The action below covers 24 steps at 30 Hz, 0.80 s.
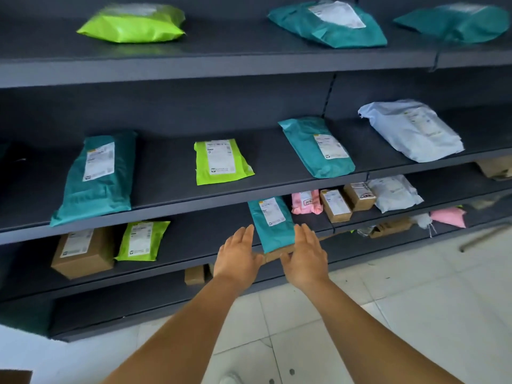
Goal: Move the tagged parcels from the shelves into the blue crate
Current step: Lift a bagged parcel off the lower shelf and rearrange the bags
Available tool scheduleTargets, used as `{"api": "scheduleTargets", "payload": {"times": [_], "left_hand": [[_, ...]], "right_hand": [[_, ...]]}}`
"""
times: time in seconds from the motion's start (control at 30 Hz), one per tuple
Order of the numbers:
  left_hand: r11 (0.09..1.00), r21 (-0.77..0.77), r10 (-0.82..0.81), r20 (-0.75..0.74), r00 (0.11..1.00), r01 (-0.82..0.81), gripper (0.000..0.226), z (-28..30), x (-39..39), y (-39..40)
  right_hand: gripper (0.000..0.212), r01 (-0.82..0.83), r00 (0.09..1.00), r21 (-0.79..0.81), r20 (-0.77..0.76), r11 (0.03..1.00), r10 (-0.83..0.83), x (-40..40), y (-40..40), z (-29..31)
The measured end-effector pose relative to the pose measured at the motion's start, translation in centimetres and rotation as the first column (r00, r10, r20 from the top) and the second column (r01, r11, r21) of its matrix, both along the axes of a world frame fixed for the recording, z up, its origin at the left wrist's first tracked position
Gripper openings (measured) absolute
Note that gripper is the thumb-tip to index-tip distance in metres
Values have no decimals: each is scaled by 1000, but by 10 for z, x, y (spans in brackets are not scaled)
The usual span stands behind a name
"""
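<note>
A small teal parcel (273, 225) with a white label lies on the third shelf (210, 239), its near end over the shelf's front edge. My left hand (238, 257) is just left of it and my right hand (304, 257) just right, both with straight fingers flanking it; whether they touch it is unclear. A brown box edge (277, 254) shows under the parcel between my thumbs. The blue crate is out of view.
Dark shelves carry labelled parcels: a teal bag (95, 178), a lime bag (220, 162), another teal bag (317, 148) and a pale bag (410, 130) above; a cardboard box (83, 252), lime bag (142, 241), pink bag (306, 202) and boxes (335, 205) alongside. White tiled floor (360, 314) below.
</note>
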State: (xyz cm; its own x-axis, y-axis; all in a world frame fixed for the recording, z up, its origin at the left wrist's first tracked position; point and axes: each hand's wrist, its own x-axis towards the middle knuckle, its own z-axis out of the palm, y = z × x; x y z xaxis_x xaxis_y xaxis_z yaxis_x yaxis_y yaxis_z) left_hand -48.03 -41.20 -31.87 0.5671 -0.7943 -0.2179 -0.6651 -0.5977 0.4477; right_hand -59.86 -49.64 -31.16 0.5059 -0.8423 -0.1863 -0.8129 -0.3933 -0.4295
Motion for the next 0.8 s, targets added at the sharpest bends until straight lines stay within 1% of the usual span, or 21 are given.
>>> {"api": "scheduleTargets", "payload": {"times": [0.17,0.37,0.47,0.57,0.67,0.8], "left_hand": [[997,68,-45,-31,999,47,71,-22,16,-42],[992,122,2,-84,997,9,72,-44,19,-73],[988,141,80,-95,992,-66,74,-57,21,-93],[973,153,189,-111,976,-171,76,-70,16,-116],[945,169,302,-114,946,-281,75,-86,4,-141],[905,187,407,-116,906,-383,72,-115,-13,-172]], "right_hand": [[74,36,999,46,-29,998,-35,13,-47,-16],[74,-1,999,99,-35,995,4,19,-87,-44],[73,-52,998,139,-25,989,56,20,-112,-60],[72,-142,989,154,-23,978,147,17,-142,-78],[71,-249,964,193,-42,949,261,12,-178,-99],[72,-347,925,247,-69,905,373,8,-222,-130]]}}
